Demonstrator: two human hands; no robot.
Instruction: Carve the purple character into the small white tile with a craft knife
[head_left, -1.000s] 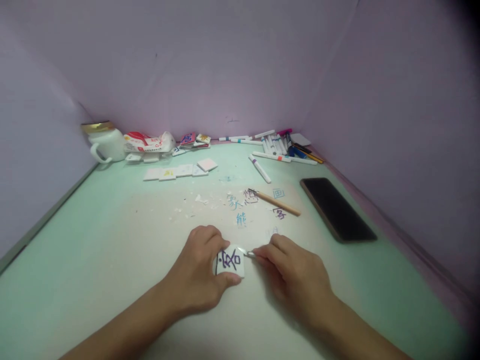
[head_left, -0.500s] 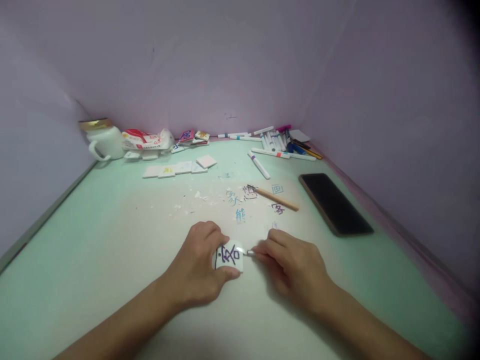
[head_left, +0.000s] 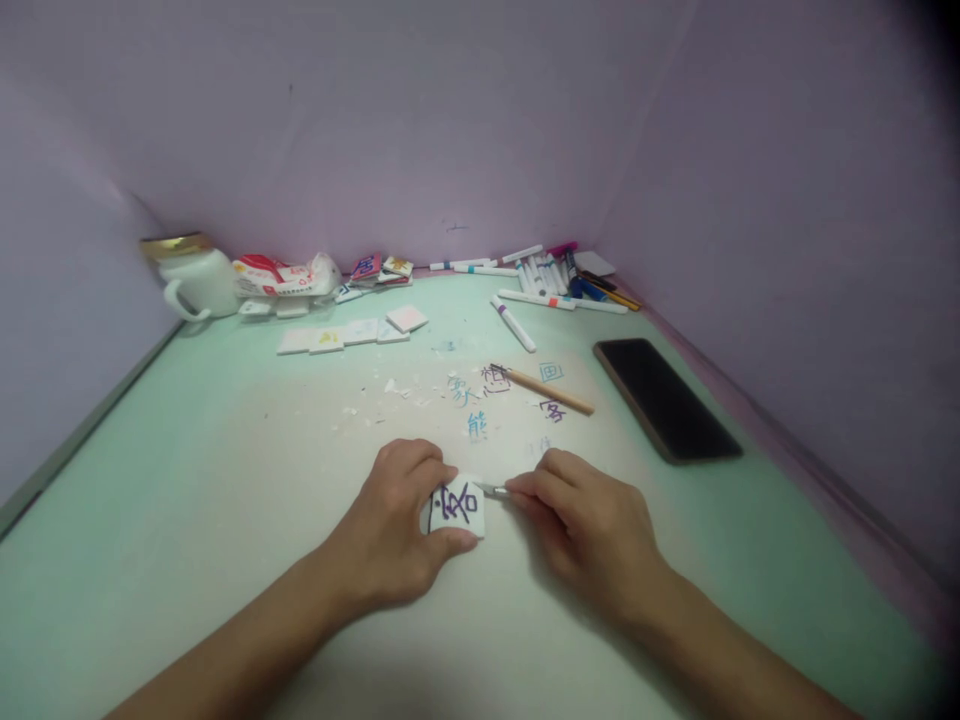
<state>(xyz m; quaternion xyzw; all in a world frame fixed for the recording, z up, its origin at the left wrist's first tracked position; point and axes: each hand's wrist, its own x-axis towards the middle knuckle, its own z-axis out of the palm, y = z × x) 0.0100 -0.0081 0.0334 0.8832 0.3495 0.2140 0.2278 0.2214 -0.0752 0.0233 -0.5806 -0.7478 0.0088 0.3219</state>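
My left hand point(head_left: 409, 525) is closed on a small white square rubber block point(head_left: 459, 508), thumb along its near edge and fingers at its far edge. A Chinese character in purple strokes is drawn on the block's top face. My right hand point(head_left: 581, 515) pinches a slim craft knife point(head_left: 495, 490), its metal blade pointing left and its tip at the block's far right corner. The palm hides most of the knife's handle. Beyond the hands lies a wooden pencil point(head_left: 551, 391) among characters written on the tabletop.
Right of the hands lies a black phone point(head_left: 667, 400). White shavings point(head_left: 394, 388) are scattered beyond my left hand. Farther back stand a row of white blocks point(head_left: 326, 342), a white mug point(head_left: 199, 285), a red-and-white packet point(head_left: 285, 278) and a heap of markers point(head_left: 544, 275). Walls point(head_left: 450, 120) enclose the table.
The knife tip has moved up slightly along the block's right side to its far corner, and more blade shows. My left hand keeps its hold. The whole view has shifted a little.
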